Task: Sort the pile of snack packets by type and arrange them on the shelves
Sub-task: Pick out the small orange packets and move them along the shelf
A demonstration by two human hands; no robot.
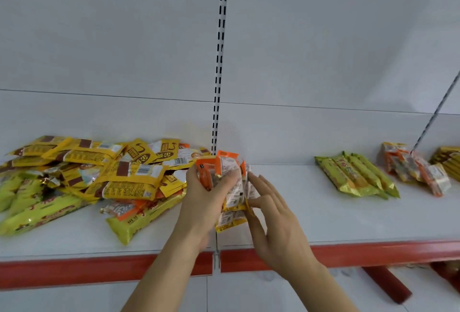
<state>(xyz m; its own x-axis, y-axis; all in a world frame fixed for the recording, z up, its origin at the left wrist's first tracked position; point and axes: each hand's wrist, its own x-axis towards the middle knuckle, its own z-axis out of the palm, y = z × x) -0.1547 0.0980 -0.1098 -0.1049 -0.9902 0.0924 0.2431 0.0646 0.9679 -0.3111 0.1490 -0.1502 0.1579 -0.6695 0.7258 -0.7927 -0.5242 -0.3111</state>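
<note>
A mixed pile of snack packets (99, 177), yellow, green and orange-white, lies on the left part of the white shelf (311, 217). My left hand (206, 202) grips a bunch of orange-white packets (230, 170) above the shelf's middle. My right hand (271, 214) touches the bunch's right edge, its thumb and fingers pinching the lower packets (234, 214). At the right lie sorted groups: green packets (356, 177), orange-white packets (418, 170) and yellow packets (448, 160) at the frame's edge.
The shelf has a red front edge (99, 272). A slotted upright (219, 63) runs up the white back panel. Bare shelf surface shows between my hands and the green group. A red bracket (388, 284) sits below at the right.
</note>
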